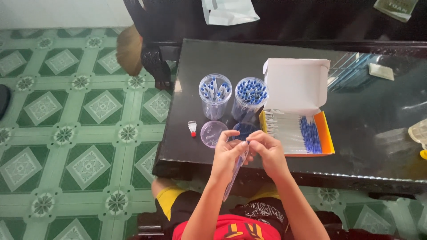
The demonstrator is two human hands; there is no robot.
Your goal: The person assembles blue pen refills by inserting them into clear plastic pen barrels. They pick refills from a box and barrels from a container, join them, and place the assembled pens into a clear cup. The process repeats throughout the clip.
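Two clear jars (215, 95) (250, 98) stand full of blue-capped pens; the open box (297, 129) holds more — both hands (227, 153) (268, 151) have their grip clamped on one pen (235, 171).

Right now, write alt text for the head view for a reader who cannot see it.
Two bare hands, left hand and right hand, pinch a thin clear plastic sleeve together above a dark glass table. Behind stand two clear round jars of blue-capped pens, two round clear lids, and an open white-and-orange cardboard box of pens.
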